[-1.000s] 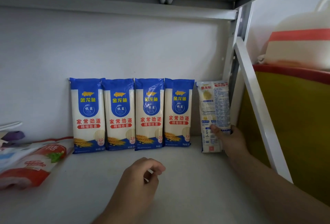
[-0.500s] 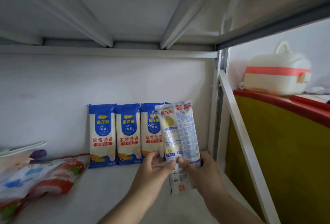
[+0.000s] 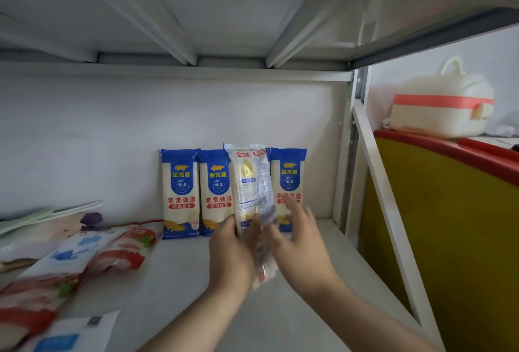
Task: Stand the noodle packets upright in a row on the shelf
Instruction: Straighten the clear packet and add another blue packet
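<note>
the shelf (image 3: 306, 290) carries upright blue noodle packets (image 3: 181, 194); left hand (image 3: 231, 256) grips a clear noodle packet (image 3: 250, 188) lengthwise near-vertical, right hand (image 3: 302, 242) spread open.

Both bare forearms reach up and forward from the bottom edge, converging toward the middle. The left hand (image 3: 231, 250) is raised with its back to the camera, fingers curled in a grasp and the thumb pointing up. The right hand (image 3: 299, 236) sits just beside it, blurred, its fingers spread and angled up to the left, palm turned inward.
</note>
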A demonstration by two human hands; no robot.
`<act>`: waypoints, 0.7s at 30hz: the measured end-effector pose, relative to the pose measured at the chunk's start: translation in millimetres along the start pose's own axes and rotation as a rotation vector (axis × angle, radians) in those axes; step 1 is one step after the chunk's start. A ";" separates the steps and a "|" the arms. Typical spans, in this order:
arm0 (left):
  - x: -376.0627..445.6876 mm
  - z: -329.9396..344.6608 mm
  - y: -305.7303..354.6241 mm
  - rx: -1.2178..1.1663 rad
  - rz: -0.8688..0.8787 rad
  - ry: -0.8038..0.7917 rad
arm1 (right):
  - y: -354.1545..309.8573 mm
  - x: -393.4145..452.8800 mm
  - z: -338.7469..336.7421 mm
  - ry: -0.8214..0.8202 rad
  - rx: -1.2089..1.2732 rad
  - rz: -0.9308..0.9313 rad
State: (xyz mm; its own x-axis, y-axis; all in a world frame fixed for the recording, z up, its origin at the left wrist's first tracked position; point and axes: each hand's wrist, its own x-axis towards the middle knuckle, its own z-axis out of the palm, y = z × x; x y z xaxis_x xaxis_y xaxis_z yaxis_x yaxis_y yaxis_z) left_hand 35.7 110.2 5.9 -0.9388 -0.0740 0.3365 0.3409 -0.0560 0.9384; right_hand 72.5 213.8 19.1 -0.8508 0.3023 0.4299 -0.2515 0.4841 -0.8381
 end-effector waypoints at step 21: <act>42.7 -20.4 67.1 0.116 0.069 -0.145 | 3.9 34.8 -33.3 -0.306 0.692 0.314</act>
State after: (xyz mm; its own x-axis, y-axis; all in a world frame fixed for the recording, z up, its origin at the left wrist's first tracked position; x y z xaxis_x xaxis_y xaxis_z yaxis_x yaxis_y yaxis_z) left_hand 19.5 83.0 81.7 -0.9137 0.0713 0.4001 0.4043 0.0598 0.9127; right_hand 57.4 253.5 41.9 -0.9920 0.0534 0.1142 -0.1235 -0.2321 -0.9648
